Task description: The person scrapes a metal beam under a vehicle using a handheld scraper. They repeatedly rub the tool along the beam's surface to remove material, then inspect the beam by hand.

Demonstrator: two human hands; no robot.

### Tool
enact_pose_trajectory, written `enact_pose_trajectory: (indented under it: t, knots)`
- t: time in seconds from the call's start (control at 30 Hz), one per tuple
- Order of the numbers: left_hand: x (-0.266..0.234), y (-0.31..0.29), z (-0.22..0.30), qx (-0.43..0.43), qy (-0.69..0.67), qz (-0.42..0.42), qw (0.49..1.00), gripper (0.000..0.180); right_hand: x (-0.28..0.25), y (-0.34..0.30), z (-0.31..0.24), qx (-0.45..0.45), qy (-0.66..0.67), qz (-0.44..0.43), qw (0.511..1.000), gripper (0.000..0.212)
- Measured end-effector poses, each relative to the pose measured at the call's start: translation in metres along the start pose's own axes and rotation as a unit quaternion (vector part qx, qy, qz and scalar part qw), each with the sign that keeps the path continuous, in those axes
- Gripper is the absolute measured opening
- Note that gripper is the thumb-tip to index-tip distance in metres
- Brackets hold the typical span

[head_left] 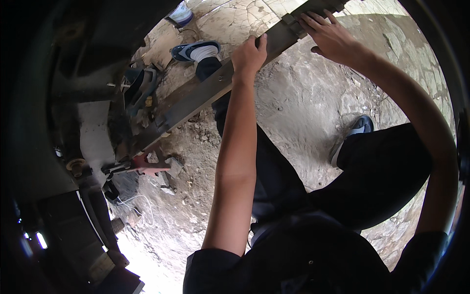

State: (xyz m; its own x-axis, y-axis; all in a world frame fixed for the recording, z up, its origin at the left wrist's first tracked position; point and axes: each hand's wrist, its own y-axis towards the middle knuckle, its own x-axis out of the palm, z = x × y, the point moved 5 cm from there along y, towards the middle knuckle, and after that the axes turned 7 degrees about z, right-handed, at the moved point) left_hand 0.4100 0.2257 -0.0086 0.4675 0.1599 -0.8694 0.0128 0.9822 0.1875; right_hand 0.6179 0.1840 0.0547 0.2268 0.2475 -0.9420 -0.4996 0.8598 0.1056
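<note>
A long dark metal beam (199,99) runs diagonally from the machinery at the left to the top right. My left hand (248,56) is closed over its near edge, thumb up; some of its fingers are hidden behind the beam. Farther along, my right hand (333,40) rests with outstretched fingers on the beam's edge, its thumb held apart below. Beside those fingertips a small block-like bracket (293,25) sits across the beam.
Dark machinery with a grey metal plate (94,128) fills the left side. Under the beam's lower end stands a red metal stand (151,165), with white cord (147,200) nearby. My sandalled feet are on rough, cracked ground (303,108). A white-and-blue bucket (181,15) lies at the far left.
</note>
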Motion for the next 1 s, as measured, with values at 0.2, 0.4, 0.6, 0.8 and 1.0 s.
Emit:
enact_pose_trajectory:
  t: [0.2,0.4,0.6,0.8,1.0]
  knots:
    - [0.007,0.011,0.007,0.012,0.031,-0.031,0.999,0.060,0.024,0.027,0.008,-0.010,-0.074,0.059,0.996,0.081]
    - [0.005,0.005,0.004,0.031,0.023,-0.006,0.999,0.055,0.018,0.037,0.004,-0.016,-0.031,0.004,0.999,0.081]
    - [0.003,0.002,0.004,0.043,0.012,0.021,0.999,0.051,0.015,0.041,0.001,-0.017,-0.021,-0.016,1.000,0.081]
    - [0.003,0.003,0.005,0.041,0.015,0.017,0.999,0.052,0.013,0.033,0.008,-0.018,-0.021,-0.016,0.999,0.081]
    - [0.004,0.003,0.009,0.042,0.019,0.014,0.999,0.054,0.012,0.028,0.017,-0.014,-0.019,-0.021,0.999,0.081]
